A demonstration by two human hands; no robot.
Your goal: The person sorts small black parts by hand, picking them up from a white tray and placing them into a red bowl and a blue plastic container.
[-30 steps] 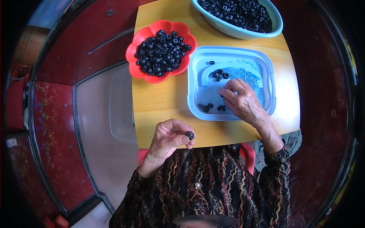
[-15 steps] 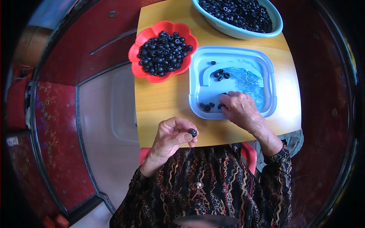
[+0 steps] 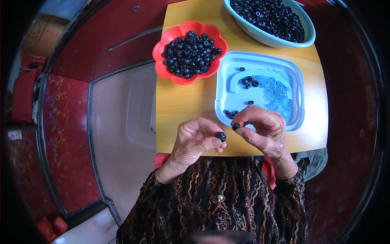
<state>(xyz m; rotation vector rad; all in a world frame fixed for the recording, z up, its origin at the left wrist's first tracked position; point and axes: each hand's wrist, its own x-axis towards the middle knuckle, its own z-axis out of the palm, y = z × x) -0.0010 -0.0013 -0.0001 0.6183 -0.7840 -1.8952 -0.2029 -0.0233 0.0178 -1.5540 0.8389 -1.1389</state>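
1. I see a small black round rubber piece (image 3: 221,136) pinched in the left hand (image 3: 195,140), its hollow end facing up toward the camera; its long axis is too small to judge.
2. My right hand (image 3: 262,128) clamps a smaller black cap-like piece (image 3: 236,126) between thumb and forefinger, just right of the first, apart.
3. Behind them, at frame centre-right, lies a light blue plastic tray (image 3: 227,77); a red flower-shaped bowl (image 3: 162,65) of black pieces sits upper centre, a pale teal basin (image 3: 264,38) at top.
4. Nothing stands between the two pieces over the yellow wooden table (image 3: 183,105).
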